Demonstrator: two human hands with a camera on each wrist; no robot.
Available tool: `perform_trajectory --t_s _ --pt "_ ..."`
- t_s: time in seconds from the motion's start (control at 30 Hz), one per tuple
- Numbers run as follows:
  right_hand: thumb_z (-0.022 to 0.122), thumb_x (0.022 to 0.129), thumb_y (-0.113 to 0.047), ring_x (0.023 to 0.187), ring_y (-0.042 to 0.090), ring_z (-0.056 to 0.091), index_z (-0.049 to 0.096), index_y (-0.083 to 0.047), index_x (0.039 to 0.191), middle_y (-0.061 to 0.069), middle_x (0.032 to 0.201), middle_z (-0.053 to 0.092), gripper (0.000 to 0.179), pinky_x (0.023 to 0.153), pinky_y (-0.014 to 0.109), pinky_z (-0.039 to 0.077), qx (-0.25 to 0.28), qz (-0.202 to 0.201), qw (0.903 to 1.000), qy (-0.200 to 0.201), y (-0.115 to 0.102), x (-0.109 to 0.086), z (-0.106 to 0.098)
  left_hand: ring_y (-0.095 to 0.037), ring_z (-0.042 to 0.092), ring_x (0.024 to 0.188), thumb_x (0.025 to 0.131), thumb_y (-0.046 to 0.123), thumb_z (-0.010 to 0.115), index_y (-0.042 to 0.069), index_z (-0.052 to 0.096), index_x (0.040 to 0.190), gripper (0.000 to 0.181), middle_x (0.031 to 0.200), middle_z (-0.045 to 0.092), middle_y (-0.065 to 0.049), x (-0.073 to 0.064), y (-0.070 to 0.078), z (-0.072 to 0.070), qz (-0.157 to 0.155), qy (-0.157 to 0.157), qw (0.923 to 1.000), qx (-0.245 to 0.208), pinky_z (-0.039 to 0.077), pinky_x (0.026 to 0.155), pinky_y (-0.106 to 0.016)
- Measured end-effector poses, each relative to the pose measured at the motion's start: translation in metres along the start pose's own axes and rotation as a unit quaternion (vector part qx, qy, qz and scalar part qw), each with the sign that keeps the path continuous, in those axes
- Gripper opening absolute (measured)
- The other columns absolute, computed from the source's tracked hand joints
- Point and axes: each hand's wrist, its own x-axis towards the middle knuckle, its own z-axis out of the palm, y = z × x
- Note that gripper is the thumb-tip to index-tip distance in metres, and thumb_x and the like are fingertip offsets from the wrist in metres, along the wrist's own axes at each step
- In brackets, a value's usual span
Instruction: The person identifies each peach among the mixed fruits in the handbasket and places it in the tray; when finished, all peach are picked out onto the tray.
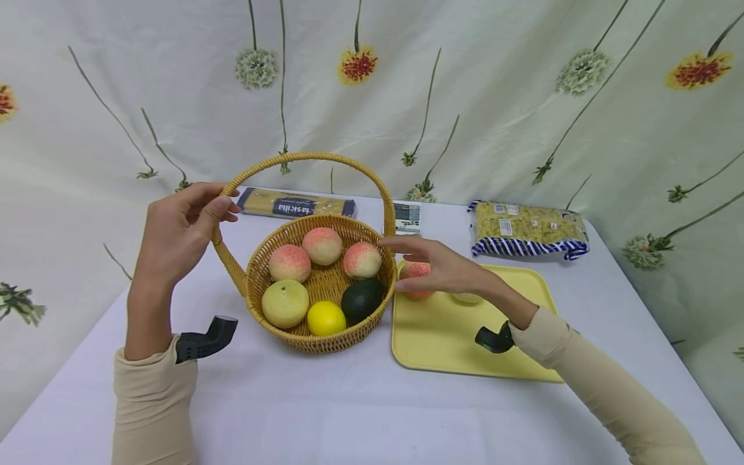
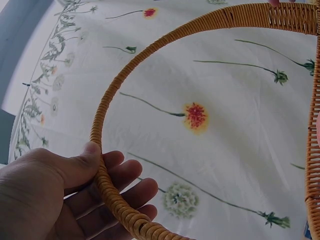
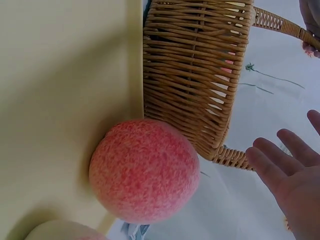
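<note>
My left hand [image 1: 174, 236] grips one side of the tall arched handle [image 2: 116, 82], thumb on one face and fingers behind it. The handle belongs to a round wicker basket [image 1: 325, 344] holding several fruits: pink-and-cream peaches [image 1: 322, 246], a pale yellow-green round fruit [image 1: 285, 303], a yellow lemon [image 1: 326, 318] and a dark green avocado [image 1: 361, 300]. At the basket's right side, my right hand [image 1: 444, 268] has its fingers extended, fingertips at the foot of the handle. Below that hand, a peach [image 3: 145, 171] lies on the yellow tray [image 1: 442, 349].
Partly hidden under the right wrist, a pale fruit [image 1: 467, 298] lies on the tray. Behind stand a blue-and-tan pasta pack [image 1: 296, 203], a small printed packet [image 1: 407, 218] and a bag of pasta [image 1: 529, 229]. A flowered cloth [image 1: 494, 116] hangs behind the table.
</note>
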Motion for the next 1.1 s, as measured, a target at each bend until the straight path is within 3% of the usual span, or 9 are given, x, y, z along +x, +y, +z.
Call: perform_trajectory --t_s 0.27,0.57,0.77,0.97,1.1 --pt "0.069 0.088 -0.023 0.137 0.028 0.038 0.039 -0.017 0.146 0.005 0.149 0.041 0.066 0.109 0.051 0.033 -0.010 -0.027 0.9995 -0.008 -0.008 0.027 0.009 0.005 0.062 0.077 0.094 0.014 0.061 0.004 0.066 0.116 0.025 0.081 0.061 0.027 0.000 0.000 0.000 0.003 -0.001 1.0000 -0.005 0.045 0.061 -0.010" --pt "0.067 0.089 -0.029 0.138 0.020 0.037 0.039 -0.020 0.146 -0.006 0.150 0.037 0.064 0.110 0.044 0.033 -0.009 -0.030 0.9994 -0.015 -0.022 0.050 0.014 0.005 0.062 0.077 0.094 0.015 0.061 0.004 0.066 0.117 0.026 0.081 0.061 0.027 -0.001 0.001 -0.001 0.000 -0.001 1.0000 -0.001 0.046 0.063 -0.009" --pt "0.065 0.089 -0.036 0.137 0.016 0.037 0.038 -0.020 0.147 -0.006 0.151 0.036 0.066 0.110 0.044 0.033 -0.011 -0.044 0.9987 -0.024 -0.027 0.060 0.016 0.001 0.063 0.078 0.094 0.016 0.061 0.005 0.066 0.117 0.026 0.081 0.060 0.027 -0.001 0.001 -0.001 -0.001 -0.002 1.0000 0.003 0.045 0.061 -0.010" --pt "0.068 0.087 -0.030 0.137 0.016 0.038 0.035 -0.025 0.148 -0.007 0.151 0.035 0.069 0.108 0.044 0.036 -0.019 -0.039 0.9986 -0.030 -0.034 0.071 0.020 0.003 0.062 0.077 0.094 0.015 0.061 0.005 0.066 0.117 0.026 0.081 0.061 0.026 0.000 0.000 -0.001 -0.001 -0.004 1.0000 -0.002 0.045 0.062 -0.010" --pt "0.069 0.087 -0.028 0.136 0.019 0.039 0.036 -0.020 0.148 -0.003 0.150 0.037 0.069 0.105 0.039 0.039 -0.035 -0.045 0.9979 -0.031 -0.038 0.080 0.023 0.004 0.062 0.077 0.094 0.014 0.061 0.005 0.066 0.117 0.025 0.081 0.061 0.026 0.001 0.000 -0.001 -0.001 -0.004 1.0000 -0.004 0.046 0.062 -0.010"
